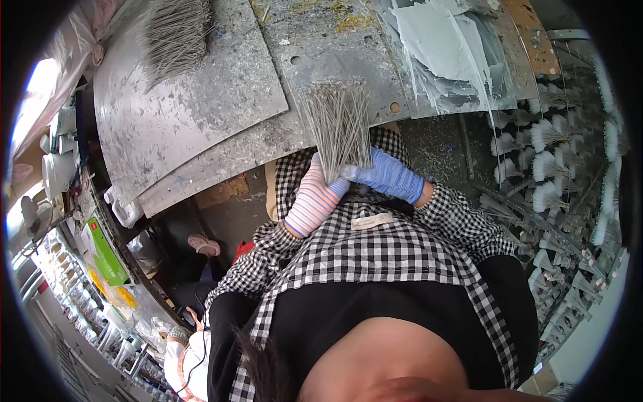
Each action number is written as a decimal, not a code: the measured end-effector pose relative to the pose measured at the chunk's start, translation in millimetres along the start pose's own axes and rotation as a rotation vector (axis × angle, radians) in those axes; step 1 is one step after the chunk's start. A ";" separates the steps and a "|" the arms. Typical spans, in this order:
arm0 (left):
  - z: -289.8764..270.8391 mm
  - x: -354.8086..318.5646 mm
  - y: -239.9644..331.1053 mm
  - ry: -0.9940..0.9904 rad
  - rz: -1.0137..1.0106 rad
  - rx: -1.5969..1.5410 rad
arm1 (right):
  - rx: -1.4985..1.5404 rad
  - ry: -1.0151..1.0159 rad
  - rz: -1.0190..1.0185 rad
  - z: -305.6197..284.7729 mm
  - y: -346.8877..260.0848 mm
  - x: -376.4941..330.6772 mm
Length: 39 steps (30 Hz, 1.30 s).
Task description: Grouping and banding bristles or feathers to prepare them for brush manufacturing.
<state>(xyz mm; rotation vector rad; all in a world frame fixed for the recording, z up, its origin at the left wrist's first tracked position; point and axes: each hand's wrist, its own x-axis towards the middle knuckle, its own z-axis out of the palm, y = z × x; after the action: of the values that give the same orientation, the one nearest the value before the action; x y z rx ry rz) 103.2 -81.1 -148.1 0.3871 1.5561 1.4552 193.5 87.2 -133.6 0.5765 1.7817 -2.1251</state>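
Observation:
A thick bundle of thin grey metal wires point(337, 124) lies at the near edge of the table, its far ends fanned out over the metal top. Its near end is between my two gloved hands. My left hand point(313, 202), in a pink-and-white striped glove, is closed on the left side of the bundle. My right hand point(387, 175), in a blue striped glove, closes on it from the right, its fingertips near my left thumb. Some fingers are hidden behind the wires. A second wire bundle point(177, 37) lies at the far left of the table.
Scuffed metal sheets point(221, 110) cover the worktable. White paste point(439, 41) is smeared on a sheet at the far right. Racks of white-tufted pieces point(552, 134) stand at my right. A green box point(105, 251) stands at left, and another person's shoe point(203, 245) shows below.

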 end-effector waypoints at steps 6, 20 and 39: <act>14.3 14.7 -34.6 0.038 -0.313 -0.793 | 0.039 0.152 -0.273 22.7 11.1 10.0; -5.0 -32.2 45.1 -0.073 0.455 0.521 | -0.182 0.179 -0.402 28.7 -16.7 -19.1; 3.0 39.5 176.4 -0.430 0.893 0.325 | -0.826 0.131 -0.804 -74.7 -93.9 4.7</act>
<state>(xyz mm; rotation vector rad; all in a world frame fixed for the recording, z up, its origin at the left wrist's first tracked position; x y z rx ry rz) 22.5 -6.1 -4.8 1.6321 1.2969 1.5817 152.5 177.7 -66.1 -0.2775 3.0337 -1.4349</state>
